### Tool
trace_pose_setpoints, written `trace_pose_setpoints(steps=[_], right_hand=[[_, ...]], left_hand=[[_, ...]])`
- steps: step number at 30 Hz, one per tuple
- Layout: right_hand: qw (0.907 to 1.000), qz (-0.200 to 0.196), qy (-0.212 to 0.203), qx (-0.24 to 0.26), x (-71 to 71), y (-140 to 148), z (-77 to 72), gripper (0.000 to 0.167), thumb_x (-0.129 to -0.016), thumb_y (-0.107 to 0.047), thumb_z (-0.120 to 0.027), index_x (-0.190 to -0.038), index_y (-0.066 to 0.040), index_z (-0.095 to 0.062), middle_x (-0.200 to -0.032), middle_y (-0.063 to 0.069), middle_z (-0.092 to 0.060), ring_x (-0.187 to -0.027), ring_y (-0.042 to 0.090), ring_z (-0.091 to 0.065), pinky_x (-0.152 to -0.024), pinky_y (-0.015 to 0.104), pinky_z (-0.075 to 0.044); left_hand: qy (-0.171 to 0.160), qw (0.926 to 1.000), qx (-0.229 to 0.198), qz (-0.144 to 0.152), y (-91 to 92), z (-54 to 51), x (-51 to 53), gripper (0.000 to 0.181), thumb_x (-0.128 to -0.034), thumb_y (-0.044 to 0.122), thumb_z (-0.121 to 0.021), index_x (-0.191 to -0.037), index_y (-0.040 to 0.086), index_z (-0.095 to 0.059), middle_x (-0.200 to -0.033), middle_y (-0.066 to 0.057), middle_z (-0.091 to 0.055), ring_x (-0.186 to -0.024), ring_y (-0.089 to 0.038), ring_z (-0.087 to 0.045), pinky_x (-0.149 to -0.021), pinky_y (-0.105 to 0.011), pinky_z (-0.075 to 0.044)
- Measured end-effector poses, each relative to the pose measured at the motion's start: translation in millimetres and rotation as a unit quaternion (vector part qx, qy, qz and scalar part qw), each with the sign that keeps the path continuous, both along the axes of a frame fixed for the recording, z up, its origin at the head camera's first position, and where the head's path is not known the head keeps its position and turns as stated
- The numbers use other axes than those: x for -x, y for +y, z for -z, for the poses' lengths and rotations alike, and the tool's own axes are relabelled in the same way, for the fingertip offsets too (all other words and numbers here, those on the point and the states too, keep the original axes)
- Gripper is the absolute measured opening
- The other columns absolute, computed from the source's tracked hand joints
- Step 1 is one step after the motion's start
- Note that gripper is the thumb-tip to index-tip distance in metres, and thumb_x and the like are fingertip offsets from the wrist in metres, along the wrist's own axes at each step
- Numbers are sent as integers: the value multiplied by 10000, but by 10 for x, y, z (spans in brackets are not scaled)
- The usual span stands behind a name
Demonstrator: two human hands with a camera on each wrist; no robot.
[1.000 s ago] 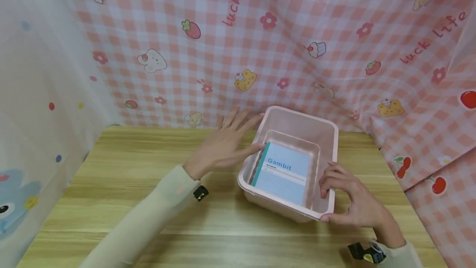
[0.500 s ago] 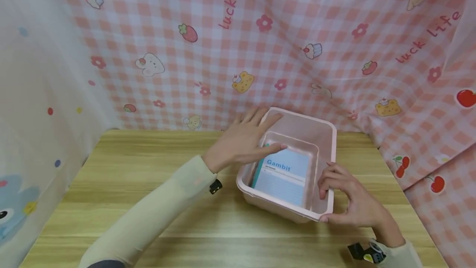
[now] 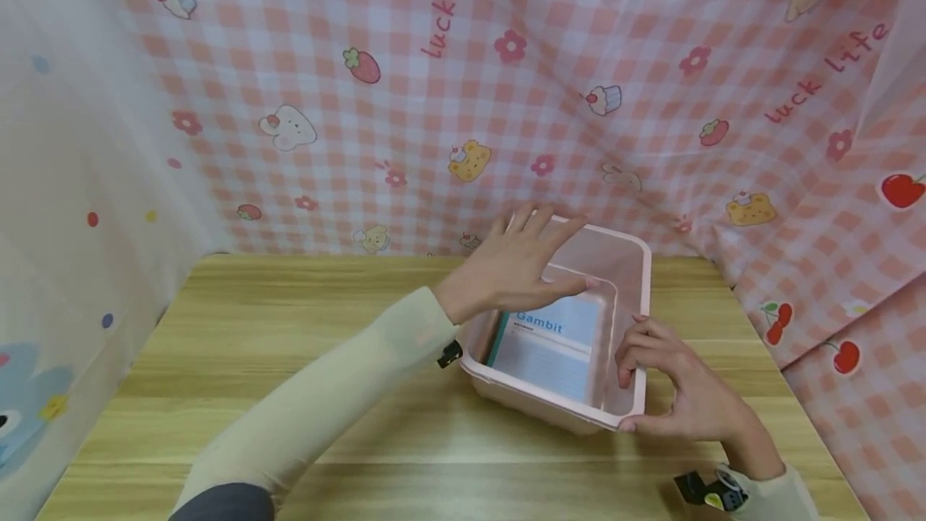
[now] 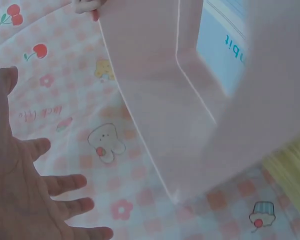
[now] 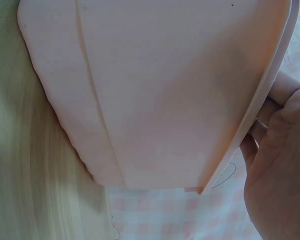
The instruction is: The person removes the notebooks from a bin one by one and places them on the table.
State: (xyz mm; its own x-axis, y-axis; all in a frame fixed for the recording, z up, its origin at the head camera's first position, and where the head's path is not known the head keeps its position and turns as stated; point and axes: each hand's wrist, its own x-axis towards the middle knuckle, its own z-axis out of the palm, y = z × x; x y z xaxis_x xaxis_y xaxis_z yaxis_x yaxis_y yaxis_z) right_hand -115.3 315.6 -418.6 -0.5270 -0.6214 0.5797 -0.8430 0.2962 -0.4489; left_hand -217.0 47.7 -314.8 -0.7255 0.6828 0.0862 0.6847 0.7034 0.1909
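Note:
A pale pink plastic bin point(image 3: 535, 410) stands on the wooden table, and a blue notebook point(image 3: 550, 356) marked "Gambit" lies flat inside it. Over the bin's far left part is my left hand point(image 3: 517, 268), fingers spread and holding nothing; in the left wrist view that hand point(image 4: 25, 185) shows apart from the bin's wall point(image 4: 155, 100). My right hand point(image 3: 687, 384) grips the bin's right rim near the front corner, fingers over the inside and thumb outside. The right wrist view shows the right hand point(image 5: 282, 160) at the rim, beside the bin's outer wall point(image 5: 165, 95).
The wooden table point(image 3: 304, 304) extends to the left and in front of the bin. A pink checked cloth point(image 3: 405, 119) hangs behind and on the right, close to the bin's far side. A whitish cloth point(image 3: 94, 143) hangs at the left.
My left hand has moved right, from beside the bin's left rim to over its far left part, covering some of the notebook's top. My right hand keeps its grip, and the bin has barely shifted.

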Motion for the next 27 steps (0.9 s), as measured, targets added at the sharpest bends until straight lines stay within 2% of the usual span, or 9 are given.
trace_pose_setpoints(steps=[7, 13, 20, 27], right_hand=[[10000, -43, -15, 2, 4, -9, 6, 416, -684, -388, -946, -888, -218, -625, -883, -90, -585, -955, 118, -497, -1258, 347, -163], [10000, 15, 30, -1, 1, 4, 11, 428, -659, -380, -955, -878, -220, -625, -882, -91, -589, -974, 129, -490, -1255, 354, -170], [10000, 79, -6, -39, -3, 9, 10, 426, -659, -383, -956, -882, -230, -628, -893, -97, -591, -992, 128, -483, -1253, 342, -170], [9998, 160, -71, -109, -14, 21, 2, 423, -660, -396, -952, -889, -243, -631, -915, -103, -597, -1009, 126, -485, -1261, 348, -157]], left_hand=[[-48, 10000, -38, 68, 189, 65, 44, 810, -950, 794, -374, -1631, 460, -88, -1685, -14, -246, -1586, -301, -144, -1254, -607, -162], [-314, 9994, 90, 69, 347, 118, 66, 804, -945, 818, -326, -1615, 506, -11, -1739, -11, -115, -1616, -317, -42, -1265, -610, -111], [-545, 9979, 326, 94, 479, 155, 88, 783, -961, 802, -302, -1618, 497, -5, -1750, -38, -28, -1616, -331, 27, -1262, -632, -99], [-579, 9963, 629, 64, 577, 257, 148, 782, -963, 803, -285, -1619, 494, 7, -1745, -58, 51, -1610, -344, 76, -1265, -631, -73]])
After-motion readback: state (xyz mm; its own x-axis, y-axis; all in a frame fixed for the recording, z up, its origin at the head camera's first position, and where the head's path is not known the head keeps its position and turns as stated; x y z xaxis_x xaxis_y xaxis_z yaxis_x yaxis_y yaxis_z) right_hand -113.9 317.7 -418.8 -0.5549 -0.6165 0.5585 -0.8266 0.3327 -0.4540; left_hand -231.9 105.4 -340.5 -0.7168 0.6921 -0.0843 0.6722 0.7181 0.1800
